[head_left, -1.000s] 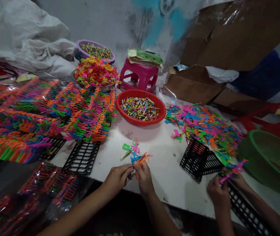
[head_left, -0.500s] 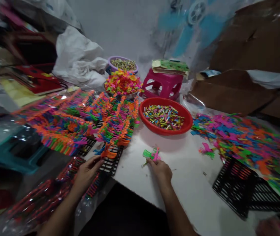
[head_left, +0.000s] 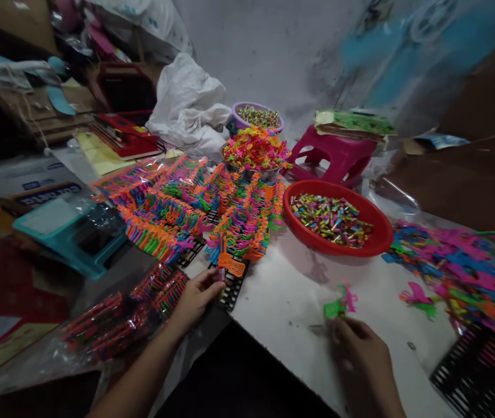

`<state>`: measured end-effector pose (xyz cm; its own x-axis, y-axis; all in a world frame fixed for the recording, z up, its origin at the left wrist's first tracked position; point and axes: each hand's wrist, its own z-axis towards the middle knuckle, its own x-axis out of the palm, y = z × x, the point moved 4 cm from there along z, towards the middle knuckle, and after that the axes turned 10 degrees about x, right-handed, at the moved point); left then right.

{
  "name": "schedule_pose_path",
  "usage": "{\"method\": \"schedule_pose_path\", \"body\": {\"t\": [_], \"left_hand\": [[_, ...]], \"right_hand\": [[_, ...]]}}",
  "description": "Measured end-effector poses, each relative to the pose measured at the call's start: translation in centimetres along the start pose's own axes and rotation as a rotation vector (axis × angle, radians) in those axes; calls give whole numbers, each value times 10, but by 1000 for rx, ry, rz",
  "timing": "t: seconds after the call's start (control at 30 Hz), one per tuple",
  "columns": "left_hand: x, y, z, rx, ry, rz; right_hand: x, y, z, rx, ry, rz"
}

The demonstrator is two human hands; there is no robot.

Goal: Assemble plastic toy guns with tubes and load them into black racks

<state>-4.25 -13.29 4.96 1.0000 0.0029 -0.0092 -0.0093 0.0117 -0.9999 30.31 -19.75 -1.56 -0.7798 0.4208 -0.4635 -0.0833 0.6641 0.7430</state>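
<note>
White table (head_left: 273, 296): spread through the middle and lower right of the frame, under everything that follows.
Standing rows (head_left: 238, 215): filled the left centre, packed closely in many colours; this share looked done.
Loose heap (head_left: 477, 261): lay flat and jumbled at the right edge, apparently not yet set in rows.
Red basin (head_left: 312, 239): right of centre, well stocked with small coloured tubes, so plenty seemed left.
Dark rack (head_left: 482, 366): lay at lower right, beside the heap.
Near rack (head_left: 231, 293): below the rows, its front grid showing, so it looked only partly filled.
Right hand (head_left: 364, 348): lower right, fingers bent, tips at the green-and-pink piece (head_left: 336, 307); blur hid whether they gripped it.
Left hand (head_left: 199, 293): lower centre, thumb and forefinger pinched on the lower end of the orange piece.
Orange piece (head_left: 232, 266): just left of centre, over the near rack, seemingly not yet settled.
</note>
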Motion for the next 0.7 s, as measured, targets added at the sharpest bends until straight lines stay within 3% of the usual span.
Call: {"method": "schedule_pose_path", "body": {"t": [0.1,0.23,0.4,0.7], "left_hand": [[-10,2,4,63,-10,90],[-26,5,17,206,-82,331],[-33,14,33,323,-121,465],[-34,26,47,345,-334,595]], "right_hand": [[17,10,-13,-44,43,336],[67,38,-41,-188,228,514],[123,65,-55,-353,358,458],[164,82,-52,-436,418,446]]}}
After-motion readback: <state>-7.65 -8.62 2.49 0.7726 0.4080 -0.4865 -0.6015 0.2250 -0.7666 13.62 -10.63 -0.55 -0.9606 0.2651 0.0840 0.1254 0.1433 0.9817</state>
